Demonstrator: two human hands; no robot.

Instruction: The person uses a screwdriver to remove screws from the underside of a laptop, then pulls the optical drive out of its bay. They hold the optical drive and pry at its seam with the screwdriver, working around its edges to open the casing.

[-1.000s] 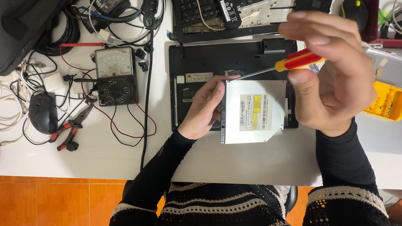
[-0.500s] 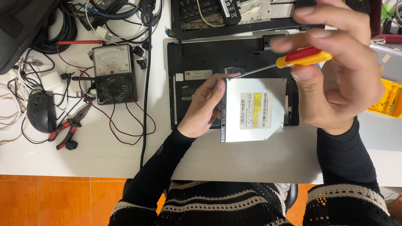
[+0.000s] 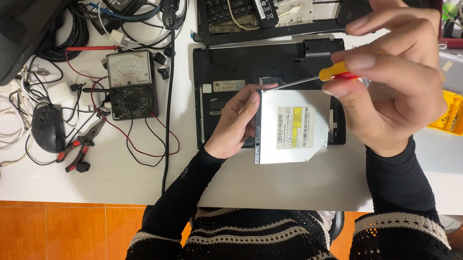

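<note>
My left hand grips the left edge of a silver optical drive that lies on an upturned black laptop. My right hand is raised above the drive and pinches a screwdriver with a red and yellow handle. Its thin metal shaft points left and down, with the tip close to the drive's upper left corner, by my left fingertips.
An analog multimeter with red and black leads sits left of the laptop, beside red-handled pliers, a mouse and tangled cables. A keyboard lies behind the laptop. A yellow tray and a black bag flank the table.
My right hand with the screwdriver has shifted slightly up and right. My left hand and the drive have stayed where they were.
</note>
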